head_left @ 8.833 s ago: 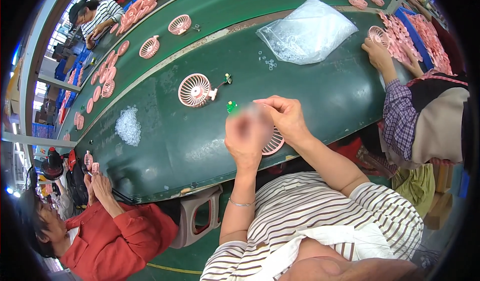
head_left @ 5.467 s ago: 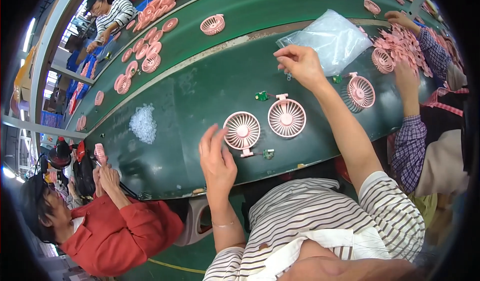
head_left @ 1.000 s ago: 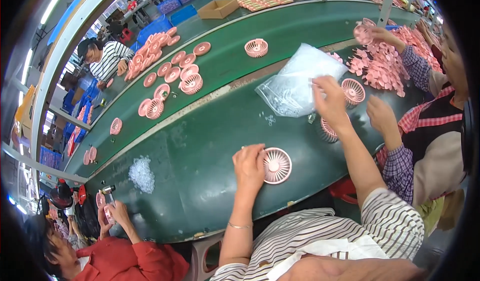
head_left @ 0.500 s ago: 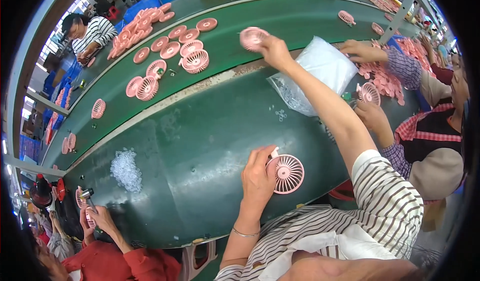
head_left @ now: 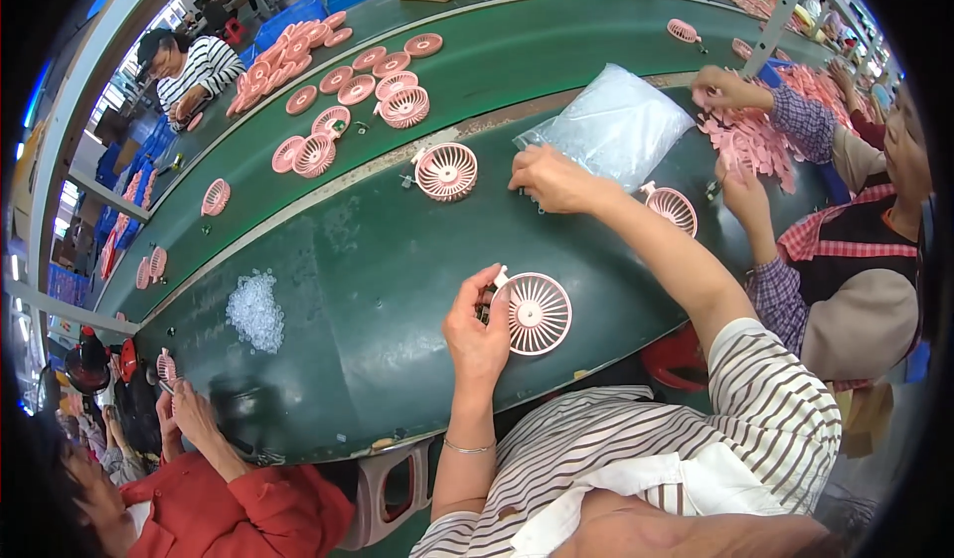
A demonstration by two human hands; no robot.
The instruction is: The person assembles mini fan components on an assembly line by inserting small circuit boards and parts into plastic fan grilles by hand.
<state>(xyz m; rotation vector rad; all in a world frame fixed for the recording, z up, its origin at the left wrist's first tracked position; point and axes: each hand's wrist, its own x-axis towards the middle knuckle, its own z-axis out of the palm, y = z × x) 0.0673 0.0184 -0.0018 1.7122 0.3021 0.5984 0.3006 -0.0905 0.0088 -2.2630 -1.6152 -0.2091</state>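
My left hand [head_left: 477, 334] is closed on the edge of a pink round fan housing [head_left: 532, 315] with radial slats, low over the near part of the green table. A small white stub sticks out of its top beside my fingers. My right hand [head_left: 561, 180] reaches to the lower left corner of a clear plastic bag [head_left: 621, 126], fingers bent down and close together. Whatever is between those fingertips is hidden. Left of that hand, another pink fan housing [head_left: 445, 172] lies near the table's far edge, with a small part hanging off its side.
A pile of clear small rings [head_left: 255, 312] lies on the left of the table. Beyond it, a green conveyor belt [head_left: 537, 56] carries several pink fan parts. Co-workers sit at left and right; near the right one are a fan housing [head_left: 672, 208] and heaped pink pieces [head_left: 750, 141].
My right hand has let go of a fan housing, now on the table's far side, and come back to the bag's corner. My left hand still holds its housing. The view has shifted slightly.
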